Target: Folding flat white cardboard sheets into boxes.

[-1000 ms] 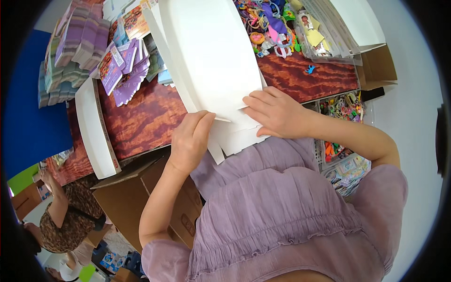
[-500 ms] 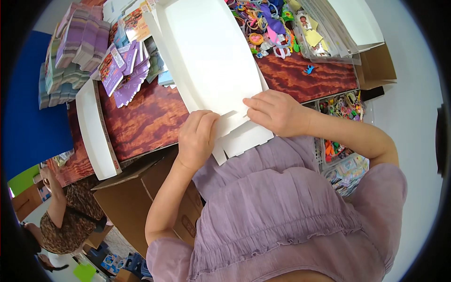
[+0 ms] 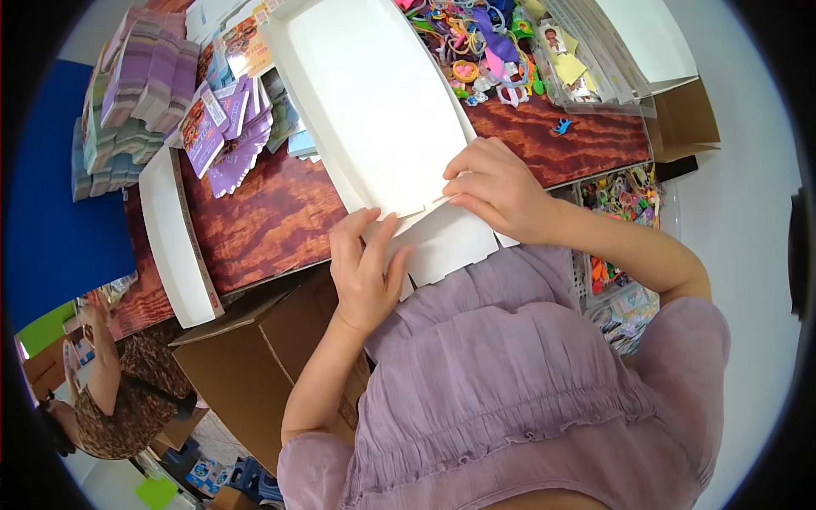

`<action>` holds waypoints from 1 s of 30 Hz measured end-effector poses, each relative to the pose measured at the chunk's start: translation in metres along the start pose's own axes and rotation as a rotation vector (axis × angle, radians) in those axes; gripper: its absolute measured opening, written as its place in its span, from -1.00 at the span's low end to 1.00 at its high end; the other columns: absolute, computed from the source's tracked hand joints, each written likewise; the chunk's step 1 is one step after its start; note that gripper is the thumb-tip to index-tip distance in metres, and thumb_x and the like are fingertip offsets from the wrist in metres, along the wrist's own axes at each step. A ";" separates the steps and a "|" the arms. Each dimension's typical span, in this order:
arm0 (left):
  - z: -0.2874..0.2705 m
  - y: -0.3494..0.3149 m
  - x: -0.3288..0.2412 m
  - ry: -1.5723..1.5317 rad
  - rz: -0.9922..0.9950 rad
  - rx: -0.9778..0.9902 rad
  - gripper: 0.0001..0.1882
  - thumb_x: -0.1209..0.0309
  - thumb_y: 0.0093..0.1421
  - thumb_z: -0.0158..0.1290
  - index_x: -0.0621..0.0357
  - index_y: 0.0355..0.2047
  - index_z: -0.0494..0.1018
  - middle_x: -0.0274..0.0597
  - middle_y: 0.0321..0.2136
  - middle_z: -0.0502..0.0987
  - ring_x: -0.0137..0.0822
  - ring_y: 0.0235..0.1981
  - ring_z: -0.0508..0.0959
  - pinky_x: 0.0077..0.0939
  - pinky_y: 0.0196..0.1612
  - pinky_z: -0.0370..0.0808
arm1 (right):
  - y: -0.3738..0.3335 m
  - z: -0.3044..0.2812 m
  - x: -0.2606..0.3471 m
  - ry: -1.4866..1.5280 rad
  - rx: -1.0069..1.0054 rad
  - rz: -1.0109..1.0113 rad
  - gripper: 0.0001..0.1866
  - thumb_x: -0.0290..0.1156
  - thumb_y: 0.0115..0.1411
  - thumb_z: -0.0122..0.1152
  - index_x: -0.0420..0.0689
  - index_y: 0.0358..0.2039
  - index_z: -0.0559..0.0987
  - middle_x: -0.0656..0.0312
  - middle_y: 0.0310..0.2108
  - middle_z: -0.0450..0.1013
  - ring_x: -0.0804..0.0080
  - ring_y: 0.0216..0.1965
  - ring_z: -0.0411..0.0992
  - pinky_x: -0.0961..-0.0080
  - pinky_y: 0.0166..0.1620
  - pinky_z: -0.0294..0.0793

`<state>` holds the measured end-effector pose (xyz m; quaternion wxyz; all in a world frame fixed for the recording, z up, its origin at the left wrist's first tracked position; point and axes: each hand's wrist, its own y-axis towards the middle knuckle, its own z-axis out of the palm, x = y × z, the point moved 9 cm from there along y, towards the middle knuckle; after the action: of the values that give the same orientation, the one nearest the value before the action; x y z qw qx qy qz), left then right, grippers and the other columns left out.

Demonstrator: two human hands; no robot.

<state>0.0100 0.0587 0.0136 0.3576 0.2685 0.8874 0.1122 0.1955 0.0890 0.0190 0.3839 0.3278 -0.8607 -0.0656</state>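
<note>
A long, shallow white cardboard box [image 3: 374,110] lies in front of me with its near end over the table edge. From that end a slotted white flap [image 3: 450,242] hangs out toward my lap. My left hand [image 3: 364,276] is at the near left corner, its fingers apart and the fingertips against the cardboard, the thumb away from it. At the near right corner my right hand [image 3: 501,191] pinches the box's edge between thumb and bent fingers.
Purple leaflets [image 3: 234,140] and tall card stacks [image 3: 149,76] cover the left; a narrow white tray [image 3: 174,238] sits nearby. Colourful trinkets [image 3: 476,42] and a clear bin [image 3: 586,68] are at right. A brown carton [image 3: 246,365] stands below; another person [image 3: 127,382] is at lower left.
The near end wall now stands more folded up, and more of the flap shows. My left fingers have loosened and spread, moving slightly down; my right hand has shifted its grip on the edge.
</note>
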 end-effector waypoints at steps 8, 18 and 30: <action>0.002 0.013 0.034 -0.177 -0.371 -0.035 -0.67 0.63 0.20 0.23 0.23 -0.01 0.56 -0.11 -0.23 0.53 -0.09 -0.26 0.56 -0.39 -0.33 0.49 | 0.014 0.005 -0.015 0.066 -0.085 0.232 -0.80 -0.41 0.25 0.26 -0.13 -0.12 0.60 0.22 -0.26 0.53 0.23 -0.18 0.48 0.27 -0.06 0.35; 0.011 0.020 0.005 0.136 0.172 0.061 -0.76 0.55 0.11 0.26 0.14 -0.18 0.57 -0.15 -0.23 0.54 -0.14 -0.34 0.53 -0.28 -0.33 0.50 | 0.010 0.034 0.021 -0.306 0.033 -0.179 -0.81 -0.48 0.07 0.25 -0.12 -0.25 0.58 0.24 -0.23 0.45 0.25 -0.15 0.42 0.32 -0.08 0.37; -0.012 0.012 0.003 -0.212 -0.324 -0.207 -0.53 0.67 0.19 0.17 0.23 0.12 0.41 -0.14 0.03 0.54 -0.27 0.01 0.55 -0.35 -0.06 0.55 | 0.031 0.043 0.024 -0.131 0.063 -0.078 -0.86 -0.54 0.01 0.23 -0.14 -0.36 0.53 0.22 -0.33 0.38 0.21 -0.22 0.38 0.31 -0.19 0.35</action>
<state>0.0040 0.0701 0.0254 0.4878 0.0945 0.8601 0.1152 0.1376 0.0922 0.0149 0.3134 0.3682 -0.8722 -0.0749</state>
